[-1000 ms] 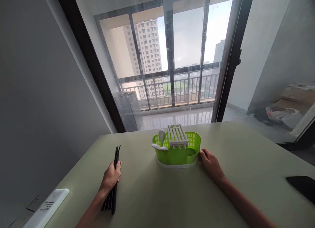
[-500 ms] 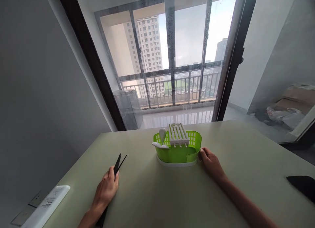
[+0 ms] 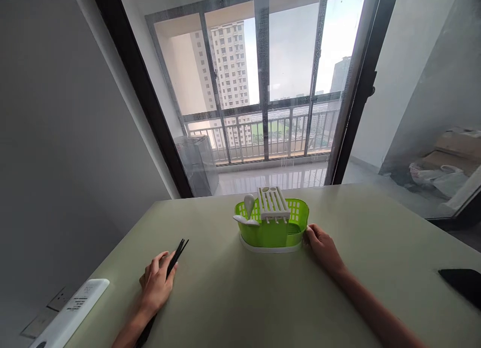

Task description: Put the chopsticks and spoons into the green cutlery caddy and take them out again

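Note:
Black chopsticks (image 3: 182, 248) run through my left hand (image 3: 158, 283), which is closed around them low over the left side of the table. Their tips point forward, close together, and their other ends show beneath my wrist. My right hand (image 3: 320, 245) grips the right end of a green utensil basket (image 3: 270, 236), with its fingertips partly hidden behind it. The basket stands upright on a white base tray (image 3: 268, 249). Across its top sits a white slotted rack (image 3: 273, 203). White spoons (image 3: 248, 206) are at the basket's left end.
The pale green table (image 3: 240, 298) has its far edge by a dark-framed glass door (image 3: 349, 117). A white power strip (image 3: 80, 305) lies at the left edge. Something black (image 3: 464, 283) rests at the right edge. A wall socket (image 3: 60, 298) is at lower left.
My left hand has shifted slightly left and down, and the chopstick tips have come closer together. My right hand stays on the basket.

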Available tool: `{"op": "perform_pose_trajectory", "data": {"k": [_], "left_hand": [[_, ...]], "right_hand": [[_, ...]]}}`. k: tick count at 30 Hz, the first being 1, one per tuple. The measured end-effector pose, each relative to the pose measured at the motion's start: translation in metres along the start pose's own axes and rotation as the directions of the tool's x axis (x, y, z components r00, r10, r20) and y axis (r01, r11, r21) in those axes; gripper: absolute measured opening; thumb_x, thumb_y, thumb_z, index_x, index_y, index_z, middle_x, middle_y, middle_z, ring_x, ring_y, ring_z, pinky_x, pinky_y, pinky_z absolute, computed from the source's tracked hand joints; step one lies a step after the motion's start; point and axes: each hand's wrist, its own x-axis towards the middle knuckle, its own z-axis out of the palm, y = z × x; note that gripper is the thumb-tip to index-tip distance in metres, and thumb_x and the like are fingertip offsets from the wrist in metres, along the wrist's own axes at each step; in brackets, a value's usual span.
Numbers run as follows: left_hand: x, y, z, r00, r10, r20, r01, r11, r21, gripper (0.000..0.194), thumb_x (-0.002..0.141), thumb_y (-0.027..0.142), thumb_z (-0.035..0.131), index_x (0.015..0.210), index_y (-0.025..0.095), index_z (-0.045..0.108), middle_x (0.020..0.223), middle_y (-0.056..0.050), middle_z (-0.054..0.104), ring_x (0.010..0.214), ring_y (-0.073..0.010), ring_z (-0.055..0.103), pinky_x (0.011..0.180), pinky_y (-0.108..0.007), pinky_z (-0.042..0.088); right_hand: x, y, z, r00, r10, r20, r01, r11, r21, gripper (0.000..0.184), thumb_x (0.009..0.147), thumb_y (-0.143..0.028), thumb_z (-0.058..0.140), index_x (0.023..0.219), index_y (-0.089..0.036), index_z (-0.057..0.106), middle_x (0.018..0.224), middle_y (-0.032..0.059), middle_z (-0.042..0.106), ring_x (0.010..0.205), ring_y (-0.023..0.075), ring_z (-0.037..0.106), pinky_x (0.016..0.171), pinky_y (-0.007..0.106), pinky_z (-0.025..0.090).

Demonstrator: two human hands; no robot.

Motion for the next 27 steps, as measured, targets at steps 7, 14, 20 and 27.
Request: {"op": "perform_pose_trajectory", "data": {"k": [7,14,20,27], "left_hand": [[0.017,-0.003,-0.003,0.987,-0.084,0.137,0.079,0.996,0.042,0.067,0.096,0.053,0.036,0.151,0.015,0.047,0.163,-0.013,0.036,0.150,-0.0336,0.031,0.119,-0.053,0.028],[0.010,-0.011,0.009,0.978,0.008,0.208,-0.022,0.998,0.065,0.076,0.097,0.052,0.027,0.159,0.009,0.029,0.167,-0.013,0.023,0.156,-0.0306,0.017,0.125,-0.054,0.017],[0.000,-0.008,0.004,0.972,0.045,0.230,-0.063,0.995,0.071,0.082,0.096,0.058,0.029,0.162,0.010,0.020,0.168,-0.013,0.015,0.156,-0.0369,0.008,0.124,-0.061,0.014],[-0.004,0.076,-0.049,0.959,0.283,-0.005,-0.273,0.922,-0.276,0.067,0.102,0.056,0.032,0.162,0.026,0.021,0.169,-0.008,0.023,0.156,-0.0302,0.016,0.120,-0.050,0.033]], "right_hand": [[-0.001,0.001,0.000,1.000,-0.020,0.003,0.020,1.000,-0.006,0.044,0.093,-0.060,0.037,0.071,-0.025,0.052,0.064,0.0013,0.061,0.063,0.0204,0.056,0.063,0.030,0.041],[-0.001,0.002,0.000,1.000,-0.017,0.008,0.017,1.000,-0.010,0.044,0.093,-0.059,0.037,0.071,-0.025,0.052,0.064,0.0018,0.062,0.063,0.0205,0.056,0.063,0.029,0.041],[0.000,0.001,0.000,1.000,-0.014,0.005,0.014,1.000,-0.004,0.044,0.093,-0.060,0.037,0.073,-0.025,0.054,0.065,0.0019,0.063,0.064,0.0212,0.057,0.064,0.030,0.042],[0.000,0.000,0.001,1.000,-0.016,-0.008,0.016,1.000,-0.007,0.044,0.091,-0.061,0.038,0.071,-0.025,0.053,0.063,0.0011,0.062,0.063,0.0210,0.057,0.064,0.030,0.042]]}}
